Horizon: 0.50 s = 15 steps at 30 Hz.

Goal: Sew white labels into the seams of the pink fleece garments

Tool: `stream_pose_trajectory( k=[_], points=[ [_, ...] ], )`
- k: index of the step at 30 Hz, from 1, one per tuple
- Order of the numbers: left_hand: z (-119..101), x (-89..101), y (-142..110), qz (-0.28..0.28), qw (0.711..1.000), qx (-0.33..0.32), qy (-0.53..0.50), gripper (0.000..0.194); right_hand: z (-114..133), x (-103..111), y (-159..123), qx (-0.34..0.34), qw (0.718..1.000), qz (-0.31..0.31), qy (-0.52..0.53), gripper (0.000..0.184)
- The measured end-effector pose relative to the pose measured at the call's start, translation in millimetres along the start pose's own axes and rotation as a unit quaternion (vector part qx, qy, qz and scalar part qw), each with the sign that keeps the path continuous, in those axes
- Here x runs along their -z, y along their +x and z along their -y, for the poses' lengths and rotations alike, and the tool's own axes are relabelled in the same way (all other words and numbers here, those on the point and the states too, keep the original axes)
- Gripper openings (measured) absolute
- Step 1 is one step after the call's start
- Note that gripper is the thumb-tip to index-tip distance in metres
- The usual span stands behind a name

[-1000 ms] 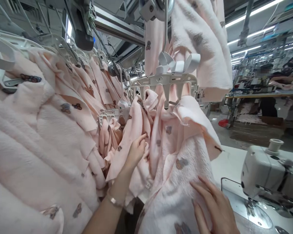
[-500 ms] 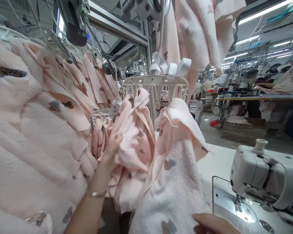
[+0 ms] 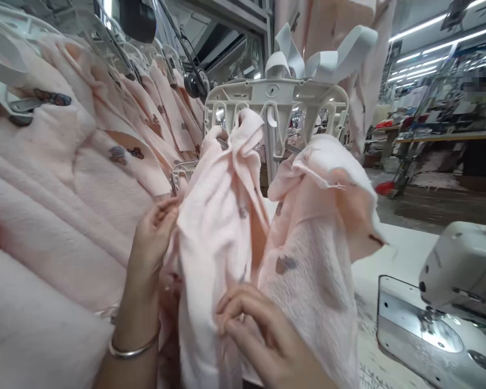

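Observation:
A pink fleece piece (image 3: 214, 216) with small printed figures hangs by its top from a white plastic hanger (image 3: 273, 92). My left hand (image 3: 152, 235), with a silver bangle on the wrist, is closed at the left edge of this fleece, the fingers curled together. Lower down, my right hand (image 3: 263, 327) pinches the front of the same piece between thumb and fingers. Beside it, a second pink fleece piece (image 3: 308, 259) hangs from the hanger's right side, its top edge folded over. White elastic bands (image 3: 319, 59) loop above the hanger's top bar.
Many pink fleece pieces (image 3: 101, 183) hang on hangers close at my left. At the right, a white sewing machine (image 3: 461, 270) with a lit needle plate stands on a white table (image 3: 405, 243). A metal frame (image 3: 238, 11) crosses overhead; work tables stand beyond.
My right hand has come up from beside the machine to the hanging fleece and closed on it. My left hand has shifted left and closed at its edge. The view has moved nearer the hanger.

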State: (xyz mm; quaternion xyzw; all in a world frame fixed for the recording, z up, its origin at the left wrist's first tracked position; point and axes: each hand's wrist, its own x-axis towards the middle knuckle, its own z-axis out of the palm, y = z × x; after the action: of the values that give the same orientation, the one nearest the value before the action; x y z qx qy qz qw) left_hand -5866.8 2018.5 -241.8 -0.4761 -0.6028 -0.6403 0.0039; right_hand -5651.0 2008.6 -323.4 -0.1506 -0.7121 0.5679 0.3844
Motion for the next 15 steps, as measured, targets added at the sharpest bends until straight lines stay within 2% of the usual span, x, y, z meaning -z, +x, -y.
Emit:
stream_pose_trajectory(
  k=[2,3,4,7,9,11,13,15],
  points=[
    [8,-3.2,-8,-0.025,0.999,-0.009,0.044,0.025,-2,12,-6,-0.017,0.999,-0.029,-0.003,0.016],
    [13,-8.0,-17,-0.020,0.998,-0.002,0.061,0.026,-10,14,-6,-0.044,0.997,-0.058,-0.020,0.018],
    [17,-14.8,-27,0.007,0.997,0.011,0.078,0.026,-23,14,-5,-0.073,0.993,-0.078,-0.041,0.020],
    [21,-38.5,-61,0.164,0.975,0.024,0.149,0.022,-60,-4,-2,-0.113,0.990,-0.059,-0.060,0.024],
    [14,-45.9,-75,0.259,0.953,0.022,0.153,0.023,-66,-14,-8,-0.112,0.990,-0.045,-0.066,0.019],
    [0,-42.0,-78,0.304,0.950,0.040,0.063,0.029,-53,-10,-24,-0.112,0.991,-0.053,-0.056,0.028],
    [-14,-32.9,-77,0.292,0.953,0.058,-0.047,0.040,-30,11,-44,-0.115,0.988,-0.108,0.000,0.033],
    [-23,-29.0,-79,0.279,0.953,0.073,-0.090,0.045,-8,39,-62,-0.133,0.958,-0.240,0.082,0.036]
  ],
)
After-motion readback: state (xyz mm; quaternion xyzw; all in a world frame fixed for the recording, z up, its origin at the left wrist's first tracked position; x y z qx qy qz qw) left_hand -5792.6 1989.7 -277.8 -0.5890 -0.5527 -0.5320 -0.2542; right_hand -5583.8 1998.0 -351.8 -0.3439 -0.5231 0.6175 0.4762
